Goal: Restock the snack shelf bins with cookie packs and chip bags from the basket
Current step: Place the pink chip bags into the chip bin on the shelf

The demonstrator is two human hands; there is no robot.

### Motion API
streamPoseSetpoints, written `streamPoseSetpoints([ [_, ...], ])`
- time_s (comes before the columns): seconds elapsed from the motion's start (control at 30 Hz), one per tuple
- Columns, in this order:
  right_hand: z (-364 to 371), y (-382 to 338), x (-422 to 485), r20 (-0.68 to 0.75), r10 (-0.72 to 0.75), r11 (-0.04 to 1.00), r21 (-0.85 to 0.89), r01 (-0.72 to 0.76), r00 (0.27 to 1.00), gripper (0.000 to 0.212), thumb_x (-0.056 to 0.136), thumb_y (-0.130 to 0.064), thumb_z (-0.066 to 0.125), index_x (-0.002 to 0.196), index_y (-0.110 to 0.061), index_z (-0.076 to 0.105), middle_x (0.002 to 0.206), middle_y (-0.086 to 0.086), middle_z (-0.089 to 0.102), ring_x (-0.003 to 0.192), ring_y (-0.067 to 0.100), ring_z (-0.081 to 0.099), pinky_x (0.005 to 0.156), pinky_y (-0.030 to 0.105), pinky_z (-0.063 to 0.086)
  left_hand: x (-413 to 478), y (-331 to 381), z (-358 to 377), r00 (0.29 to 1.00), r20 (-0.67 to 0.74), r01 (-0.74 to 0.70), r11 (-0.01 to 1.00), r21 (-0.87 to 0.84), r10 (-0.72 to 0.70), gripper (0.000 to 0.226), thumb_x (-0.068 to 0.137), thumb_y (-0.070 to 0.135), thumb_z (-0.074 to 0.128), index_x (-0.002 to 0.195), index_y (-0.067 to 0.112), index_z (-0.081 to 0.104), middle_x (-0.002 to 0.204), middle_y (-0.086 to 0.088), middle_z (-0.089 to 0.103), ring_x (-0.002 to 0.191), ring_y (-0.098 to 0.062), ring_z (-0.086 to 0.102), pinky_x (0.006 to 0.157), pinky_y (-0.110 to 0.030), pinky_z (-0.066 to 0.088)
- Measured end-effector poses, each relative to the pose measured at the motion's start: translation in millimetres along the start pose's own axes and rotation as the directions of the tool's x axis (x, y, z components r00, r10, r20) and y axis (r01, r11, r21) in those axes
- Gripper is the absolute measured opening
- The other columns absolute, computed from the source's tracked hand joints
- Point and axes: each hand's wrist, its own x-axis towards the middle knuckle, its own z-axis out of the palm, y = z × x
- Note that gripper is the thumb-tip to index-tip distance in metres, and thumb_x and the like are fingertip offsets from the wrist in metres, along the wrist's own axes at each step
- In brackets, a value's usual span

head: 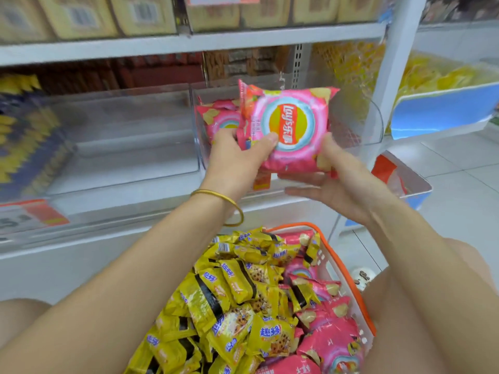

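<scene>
I hold a pink chip bag [293, 130] up in front of a clear shelf bin [359, 125]. My left hand [237, 155] grips the bag's left side, thumb on its front, together with a second pink bag [247, 103] behind it. My right hand [332, 174] supports the bag from below and the right, fingers fairly straight. Another pink chip bag [218, 117] lies inside that bin. Below, a white basket with an orange rim [348, 276] holds many yellow cookie packs [237, 287] and pink chip bags [332, 341].
A second clear bin [124, 141] stands left of the chip bin. Further left are yellow and blue packs [24, 136]. Shelves above carry yellow boxes [81, 17]. A white upright post [391, 71] borders the bay, with a blue-fronted bin [442, 112] to its right.
</scene>
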Motion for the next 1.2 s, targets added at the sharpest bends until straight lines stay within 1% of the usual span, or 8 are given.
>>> streamPoseSetpoints([
  [0.1, 19.2, -22.4, 34.2, -0.213, -0.137, 0.984, -0.140, 0.108, 0.967, 0.024, 0.082, -0.031, 0.067, 0.099, -0.016, 0.059, 0.080, -0.002, 0.070, 0.064, 0.009, 0.068, 0.056, 0.031, 0.058, 17.2, 7.7, 1.5, 0.998, -0.004, -0.062, 0.993, 0.104, 0.063, 0.054, 0.073, 0.041, 0.071, 0.109, 0.005, 0.052, 0.107, -0.012, 0.065, 0.097, -0.027, 0.065, 0.078, -0.047, 0.056],
  [0.23, 9.3, -47.1, 99.9, -0.251, -0.211, 0.860, -0.506, 0.058, 0.945, 0.042, 0.073, -0.030, 0.079, 0.105, -0.010, 0.061, 0.087, 0.003, 0.068, 0.066, 0.012, 0.065, 0.051, 0.027, 0.056, 39.0, 13.8, -35.6, 0.907, -0.149, -0.209, 0.730, 0.651, 0.393, 0.050, 0.081, 0.032, 0.065, 0.120, 0.007, 0.049, 0.119, -0.011, 0.052, 0.113, -0.029, 0.048, 0.098, -0.035, 0.036],
  [0.33, 12.6, -41.9, 144.9, -0.079, -0.234, 0.453, -0.891, 0.037, 0.969, 0.057, 0.066, -0.032, 0.084, 0.111, -0.008, 0.060, 0.095, 0.006, 0.063, 0.076, 0.020, 0.061, 0.060, 0.035, 0.054, 48.9, 4.9, -60.6, 0.904, -0.051, -0.171, 0.468, 0.867, 0.425, 0.041, 0.082, 0.020, 0.059, 0.121, 0.010, 0.051, 0.126, -0.012, 0.048, 0.120, -0.031, 0.038, 0.099, -0.034, 0.026],
  [0.43, 29.1, -29.9, 178.7, 0.148, -0.152, -0.013, -0.989, 0.148, 0.977, 0.064, 0.068, -0.042, 0.080, 0.121, -0.012, 0.058, 0.110, 0.003, 0.062, 0.097, 0.023, 0.058, 0.073, 0.030, 0.046, 52.1, -10.7, -70.4, 0.935, 0.047, -0.191, 0.390, 0.901, 0.351, 0.042, 0.081, 0.013, 0.057, 0.122, 0.010, 0.049, 0.128, -0.011, 0.045, 0.122, -0.031, 0.036, 0.099, -0.038, 0.028],
  [0.5, 38.7, -23.9, 197.2, 0.212, -0.149, -0.163, -0.969, 0.188, 0.966, 0.071, 0.068, -0.047, 0.078, 0.128, -0.018, 0.053, 0.123, 0.004, 0.058, 0.111, 0.028, 0.053, 0.088, 0.034, 0.046, 50.3, -18.8, -72.6, 0.935, 0.091, -0.229, 0.388, 0.893, 0.344, 0.041, 0.082, 0.008, 0.054, 0.122, 0.008, 0.049, 0.130, -0.011, 0.044, 0.123, -0.031, 0.035, 0.100, -0.037, 0.027],
  [0.67, 50.8, -15.8, 219.4, 0.299, -0.161, -0.242, -0.936, 0.256, 0.941, 0.071, 0.068, -0.038, 0.080, 0.128, -0.018, 0.047, 0.125, 0.011, 0.052, 0.113, 0.033, 0.047, 0.092, 0.037, 0.043, 52.0, -27.9, -75.4, 0.914, 0.133, -0.294, 0.400, 0.868, 0.383, 0.042, 0.080, 0.008, 0.051, 0.121, 0.006, 0.050, 0.135, -0.015, 0.042, 0.129, -0.031, 0.034, 0.101, -0.033, 0.023],
  [0.87, 40.0, -8.6, 217.6, 0.308, -0.127, -0.118, -0.948, 0.294, 0.943, 0.072, 0.067, -0.033, 0.082, 0.128, -0.017, 0.049, 0.123, 0.013, 0.043, 0.114, 0.029, 0.043, 0.094, 0.031, 0.039, 48.4, -25.7, -71.9, 0.920, 0.104, -0.272, 0.424, 0.864, 0.379, 0.042, 0.082, 0.005, 0.053, 0.125, 0.008, 0.049, 0.140, -0.013, 0.037, 0.131, -0.029, 0.030, 0.103, -0.032, 0.022],
  [1.2, 45.1, -17.5, 182.5, 0.291, -0.237, -0.387, -0.903, 0.185, 0.927, 0.092, 0.063, -0.051, 0.079, 0.136, -0.019, 0.033, 0.132, 0.008, 0.038, 0.122, 0.030, 0.036, 0.093, 0.045, 0.040, 21.5, -21.2, -71.0, 0.865, 0.110, -0.338, 0.406, 0.849, 0.490, 0.038, 0.082, 0.014, 0.052, 0.119, 0.008, 0.054, 0.139, -0.016, 0.041, 0.125, -0.035, 0.038, 0.100, -0.043, 0.032],
])
